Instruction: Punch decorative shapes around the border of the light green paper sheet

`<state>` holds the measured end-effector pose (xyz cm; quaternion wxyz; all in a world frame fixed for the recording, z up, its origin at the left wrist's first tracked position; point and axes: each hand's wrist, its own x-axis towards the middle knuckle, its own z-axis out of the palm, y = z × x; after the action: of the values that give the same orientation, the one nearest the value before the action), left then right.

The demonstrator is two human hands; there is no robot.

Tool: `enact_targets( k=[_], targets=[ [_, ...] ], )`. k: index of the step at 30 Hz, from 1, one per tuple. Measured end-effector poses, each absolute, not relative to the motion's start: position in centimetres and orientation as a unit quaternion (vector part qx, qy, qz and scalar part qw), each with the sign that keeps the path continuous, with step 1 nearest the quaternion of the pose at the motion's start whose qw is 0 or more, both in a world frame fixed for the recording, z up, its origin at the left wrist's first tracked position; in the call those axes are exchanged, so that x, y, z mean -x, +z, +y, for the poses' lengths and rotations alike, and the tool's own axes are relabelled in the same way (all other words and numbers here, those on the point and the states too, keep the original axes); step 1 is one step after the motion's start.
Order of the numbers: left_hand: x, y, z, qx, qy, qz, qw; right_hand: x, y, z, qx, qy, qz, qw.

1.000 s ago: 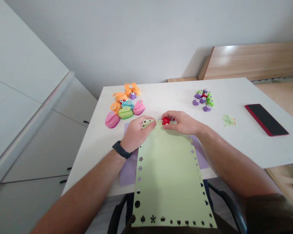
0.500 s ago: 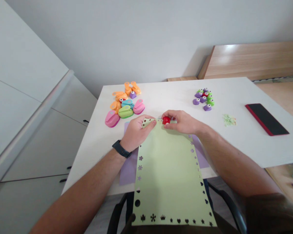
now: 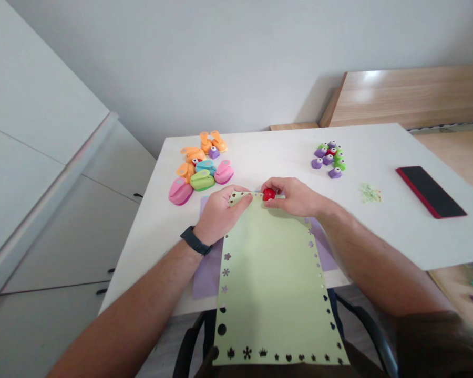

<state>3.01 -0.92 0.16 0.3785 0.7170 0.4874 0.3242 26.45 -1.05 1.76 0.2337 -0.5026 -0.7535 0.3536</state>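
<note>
The left hand (image 3: 220,215) pinches the curled corner of a pale green paper sheet (image 3: 271,278), its edges pierced with stars, hearts and crowns, while the right hand (image 3: 291,197) closes narrowly around a small glossy red plastic craft punch (image 3: 268,195) on the sheet's top edge, over a lilac paper sheet (image 3: 208,273) on a white table (image 3: 268,157)

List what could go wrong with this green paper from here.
The folded-over corner of the pale green sheet, pinched by the left hand, might crease or tear. The red craft punch in the right hand could land too near the cut-outs there. The sheet's near end overhangs the table, so it may slip.
</note>
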Motion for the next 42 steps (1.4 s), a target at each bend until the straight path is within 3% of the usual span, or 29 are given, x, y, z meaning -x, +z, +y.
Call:
enact_targets(
  k=[19,28,42],
  targets=[
    [-3.2,1.2,0.3,-0.714,0.355,0.423,0.430,-25.9,1.4,-1.1,0.497,0.333,-0.763,0.245],
    [-4.8,1.4,0.2,-0.795,0.245,0.410,0.375,-25.5,2.0,-1.5,0.494,0.305,-0.786,0.214],
    [-4.7,0.7,0.2,-0.816,0.244,0.410,0.325,-25.1,1.8,-1.6,0.488,0.278,-0.805,0.193]
  ],
)
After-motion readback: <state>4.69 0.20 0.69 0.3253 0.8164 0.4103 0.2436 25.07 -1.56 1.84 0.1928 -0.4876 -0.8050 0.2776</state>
